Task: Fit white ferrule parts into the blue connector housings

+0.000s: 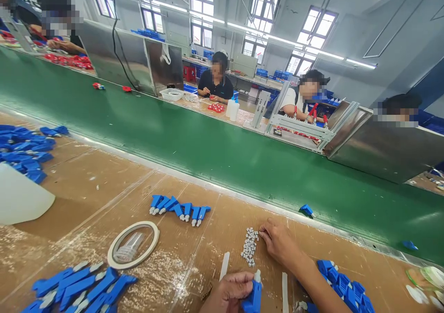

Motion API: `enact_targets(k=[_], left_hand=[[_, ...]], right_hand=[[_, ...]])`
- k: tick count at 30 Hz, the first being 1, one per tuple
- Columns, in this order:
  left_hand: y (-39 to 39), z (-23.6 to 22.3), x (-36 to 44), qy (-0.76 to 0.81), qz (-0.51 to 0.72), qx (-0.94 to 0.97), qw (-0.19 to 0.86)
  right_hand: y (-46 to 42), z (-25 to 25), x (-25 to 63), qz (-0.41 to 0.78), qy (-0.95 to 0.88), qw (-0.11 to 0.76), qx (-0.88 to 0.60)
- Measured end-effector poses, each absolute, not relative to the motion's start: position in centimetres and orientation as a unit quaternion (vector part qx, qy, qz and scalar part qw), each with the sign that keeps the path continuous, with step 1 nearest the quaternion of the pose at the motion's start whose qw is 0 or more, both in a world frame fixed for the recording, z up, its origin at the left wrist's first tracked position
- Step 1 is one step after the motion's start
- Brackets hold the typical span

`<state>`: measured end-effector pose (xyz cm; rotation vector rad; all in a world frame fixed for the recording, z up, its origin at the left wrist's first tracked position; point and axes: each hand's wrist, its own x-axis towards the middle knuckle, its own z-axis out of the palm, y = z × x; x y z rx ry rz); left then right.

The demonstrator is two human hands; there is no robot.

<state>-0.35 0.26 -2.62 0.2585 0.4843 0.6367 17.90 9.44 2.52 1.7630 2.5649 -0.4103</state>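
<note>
My left hand (pixel 233 291), low in the middle of the view, grips a blue plastic part (pixel 255 297) with a pale grey tip pointing up. Farther forward, my right hand (pixel 275 241) is at the right edge of a pile of small grey pieces (pixel 248 248). Its thumb and fingertips are pinched together on a small grey piece (pixel 257 234), partly covered by the fingers. Pale strips (pixel 225 266) lie on the cardboard-covered table near my left hand. Blue parts (pixel 342 283) are heaped beside my right forearm.
A tape roll (pixel 157 239) rings some clear plastic cups. Blue parts with grey tips lie in a row (pixel 178 207) and a front-left group (pixel 86 287). A green conveyor belt (pixel 194 139) crosses beyond the table edge. Several people (pixel 217 84) sit across it. White bottles (pixel 233 109) stand there.
</note>
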Motion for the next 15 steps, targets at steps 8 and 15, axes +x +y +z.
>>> enact_targets(k=[8,15], left_hand=[[0.4,-2.1,-0.6,0.249,0.304,0.140,0.909],[0.3,-2.3,-0.5,0.251,0.306,0.152,0.906]], right_hand=[[10.1,4.0,16.5,-0.194,0.778,-0.055,0.595],[4.1,4.7,18.5,-0.439,0.663,-0.195,0.574]])
